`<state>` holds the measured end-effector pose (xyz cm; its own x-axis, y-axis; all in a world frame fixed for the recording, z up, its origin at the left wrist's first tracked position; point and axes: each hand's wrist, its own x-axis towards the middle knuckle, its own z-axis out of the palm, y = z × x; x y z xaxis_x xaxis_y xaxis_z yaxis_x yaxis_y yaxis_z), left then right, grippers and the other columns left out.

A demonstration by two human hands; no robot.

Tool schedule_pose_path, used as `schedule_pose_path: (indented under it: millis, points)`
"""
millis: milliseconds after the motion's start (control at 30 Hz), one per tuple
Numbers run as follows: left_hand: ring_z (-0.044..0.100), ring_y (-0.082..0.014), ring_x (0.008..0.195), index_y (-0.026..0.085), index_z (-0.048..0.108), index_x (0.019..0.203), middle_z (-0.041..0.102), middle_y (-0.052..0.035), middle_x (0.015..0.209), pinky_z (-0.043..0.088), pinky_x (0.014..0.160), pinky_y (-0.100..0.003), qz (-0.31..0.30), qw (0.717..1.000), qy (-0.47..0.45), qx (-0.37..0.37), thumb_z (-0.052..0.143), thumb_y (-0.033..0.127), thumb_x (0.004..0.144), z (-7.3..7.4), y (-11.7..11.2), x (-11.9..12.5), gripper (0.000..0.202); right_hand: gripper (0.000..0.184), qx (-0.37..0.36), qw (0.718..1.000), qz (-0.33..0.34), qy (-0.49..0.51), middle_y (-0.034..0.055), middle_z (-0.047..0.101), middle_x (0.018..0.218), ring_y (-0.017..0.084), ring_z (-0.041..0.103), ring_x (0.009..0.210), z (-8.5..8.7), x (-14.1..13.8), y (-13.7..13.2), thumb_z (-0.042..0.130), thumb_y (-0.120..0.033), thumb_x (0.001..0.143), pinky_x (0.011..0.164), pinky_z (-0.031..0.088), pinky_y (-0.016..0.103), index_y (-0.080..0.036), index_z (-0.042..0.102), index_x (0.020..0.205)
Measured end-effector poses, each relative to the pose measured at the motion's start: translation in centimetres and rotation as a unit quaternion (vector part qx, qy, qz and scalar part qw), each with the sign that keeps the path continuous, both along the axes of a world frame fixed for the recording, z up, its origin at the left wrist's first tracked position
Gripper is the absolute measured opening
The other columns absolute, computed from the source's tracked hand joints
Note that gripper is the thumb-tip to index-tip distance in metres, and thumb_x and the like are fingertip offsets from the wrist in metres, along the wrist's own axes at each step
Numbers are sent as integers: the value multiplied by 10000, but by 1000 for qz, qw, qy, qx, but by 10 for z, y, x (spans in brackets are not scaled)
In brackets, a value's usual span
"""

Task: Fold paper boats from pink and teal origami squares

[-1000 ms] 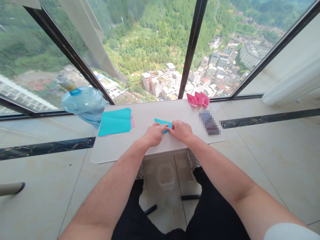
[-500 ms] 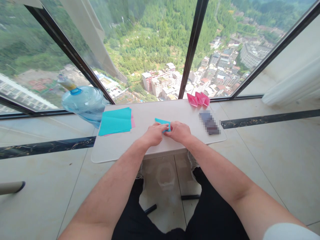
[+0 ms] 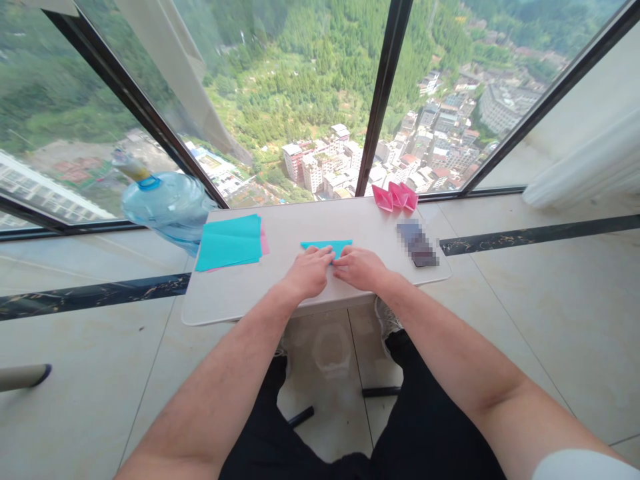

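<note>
A folded piece of blue paper (image 3: 341, 245), roughly triangular with its long straight edge away from me, lies on the white table (image 3: 240, 293). My left hand (image 3: 313, 270) has its fingers closed on the paper's left and near part. From the other side, my right hand (image 3: 359, 267) pinches the near right part, its fingertips almost meeting those of the left. Both hands hide the paper's near corner. To the left is a stack of blue sheets (image 3: 229, 243), with pink paper (image 3: 265, 240) showing beneath. Folded pink paper pieces (image 3: 396, 197) stand at the table's far right corner.
A phone-like object (image 3: 418, 243), blurred out, lies at the table's right side. Behind the left end stands a large clear blue water bottle (image 3: 167, 203). Tall windows with dark frames (image 3: 384, 100) rise beyond the table. My legs are below its near edge.
The blue paper now lies flatter and wider, its right corner showing beyond my right hand. My right hand has shifted slightly nearer me, and its fingers are straighter.
</note>
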<state>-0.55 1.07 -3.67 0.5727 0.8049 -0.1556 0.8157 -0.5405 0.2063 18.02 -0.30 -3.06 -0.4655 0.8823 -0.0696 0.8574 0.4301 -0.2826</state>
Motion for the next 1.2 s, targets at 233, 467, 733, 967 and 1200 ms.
schedule_pose_path:
  millis: [233,467,733,967,1200]
  points:
    - [489,-296,1347,210,567,1428,481,-77,1556,389,1148,-444,5,999,-32,3,499,163,833,-5,2,-1,601,271,1,998,37,-43,70,718,1058,189,632,1101,10,-4,-5,506,-314,983,928,447,267,-236,766,977]
    - [473,-287,1361,236,561,1429,461,-40,1575,393,1140,-436,4,1000,-15,1,490,123,814,-2,2,-1,629,371,-8,996,-57,-74,64,724,1102,204,657,1076,9,-1,4,409,-372,1023,884,474,291,-281,766,1063]
    - [447,-312,1376,195,512,1472,432,-55,1594,401,1122,-458,1,1000,7,1,451,108,831,2,-2,2,650,395,-15,982,-160,-94,98,721,1162,220,681,1043,10,13,21,400,-377,1017,864,489,305,-246,765,1095]
    - [413,-305,1428,203,453,1517,388,-48,1617,404,1125,-490,-2,1000,2,7,439,108,833,0,-8,0,690,368,-2,981,-187,-60,105,699,1182,232,666,1058,6,12,21,424,-361,1002,901,488,326,-235,761,1079]
    - [381,-225,1482,150,540,1447,467,-93,1563,284,1245,-400,-18,997,-81,1,441,128,848,-15,-4,-1,608,443,29,979,-201,-13,141,632,1304,279,555,1236,-4,6,21,579,-438,928,1046,421,381,-184,632,1286]
